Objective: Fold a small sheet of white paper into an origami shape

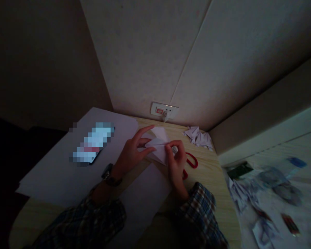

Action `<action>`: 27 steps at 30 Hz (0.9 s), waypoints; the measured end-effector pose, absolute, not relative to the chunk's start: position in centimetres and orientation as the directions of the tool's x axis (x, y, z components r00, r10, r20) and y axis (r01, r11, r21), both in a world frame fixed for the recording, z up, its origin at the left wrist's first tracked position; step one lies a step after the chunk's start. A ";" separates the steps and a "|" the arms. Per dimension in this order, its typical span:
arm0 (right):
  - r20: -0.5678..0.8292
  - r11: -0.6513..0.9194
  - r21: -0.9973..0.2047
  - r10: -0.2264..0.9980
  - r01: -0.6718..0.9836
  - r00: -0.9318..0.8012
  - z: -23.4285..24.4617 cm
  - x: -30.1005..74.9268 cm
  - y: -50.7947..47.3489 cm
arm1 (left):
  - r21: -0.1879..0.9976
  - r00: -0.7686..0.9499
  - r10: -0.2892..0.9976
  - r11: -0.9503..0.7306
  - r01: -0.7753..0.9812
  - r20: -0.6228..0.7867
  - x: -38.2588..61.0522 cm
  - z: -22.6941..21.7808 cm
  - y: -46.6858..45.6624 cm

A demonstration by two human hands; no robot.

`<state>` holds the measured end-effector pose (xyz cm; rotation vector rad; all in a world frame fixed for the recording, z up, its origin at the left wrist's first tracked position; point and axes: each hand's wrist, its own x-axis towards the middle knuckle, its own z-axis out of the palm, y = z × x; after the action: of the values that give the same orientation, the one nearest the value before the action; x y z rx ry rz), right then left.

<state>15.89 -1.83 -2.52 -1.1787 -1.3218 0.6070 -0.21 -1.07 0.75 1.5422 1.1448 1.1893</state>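
A folded piece of white paper (158,149) is held between my two hands above the table. My left hand (134,148) grips its left side, thumb in front and fingers behind, with the index finger stretched along the top. My right hand (176,157) pinches the right edge between thumb and fingertips. Red-handled scissors (192,160) lie just right of my right hand, their blades hidden. Below the hands, a flat white sheet (145,193) rests on the wooden table (207,207).
A lit phone (93,143) with a blurred screen lies on a stack of large white paper (52,173) at left. Folded paper pieces (198,136) sit at the back right corner. A wall socket (164,110) holds a plug. Papers and a clear bottle (274,176) lie off the table's right side.
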 end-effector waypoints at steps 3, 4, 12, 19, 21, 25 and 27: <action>0.398 0.342 -0.904 0.891 0.255 0.217 -2.5 15.8 -1.8 | 0.970 0.148 0.973 -0.198 0.143 0.177 -0.3 0.7 -1.0; 0.396 0.341 -0.906 0.892 0.251 0.217 -2.6 15.8 -1.8 | 0.972 0.150 0.974 -0.190 0.136 0.169 -0.3 0.7 -1.0; 0.469 0.404 -0.860 0.867 0.311 0.169 -2.5 15.9 -1.8 | 0.972 0.135 0.975 -0.195 0.131 0.177 -0.3 0.9 -0.9; 0.420 0.362 -0.880 0.896 0.308 0.146 -2.6 15.8 -1.8 | 0.974 0.071 0.985 -0.166 0.152 0.157 -0.2 0.9 -1.0; 0.407 0.357 -0.881 0.906 0.309 0.116 -2.5 15.6 -1.7 | 0.976 0.019 0.985 -0.171 0.131 0.170 -0.2 0.9 -0.9; 0.350 0.317 -0.924 0.926 0.212 0.142 -2.5 15.4 -1.6 | 0.979 -0.038 0.982 -0.178 0.098 0.183 -0.3 0.8 -0.7; 0.246 0.234 -0.968 0.959 0.094 0.140 -2.8 15.4 -1.5 | 0.978 -0.040 0.981 -0.187 0.088 0.191 -0.3 0.9 -0.7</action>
<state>15.40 -1.50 -2.81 -1.1504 -1.2578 0.8835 -0.27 -0.68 0.90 1.3894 1.2115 1.3456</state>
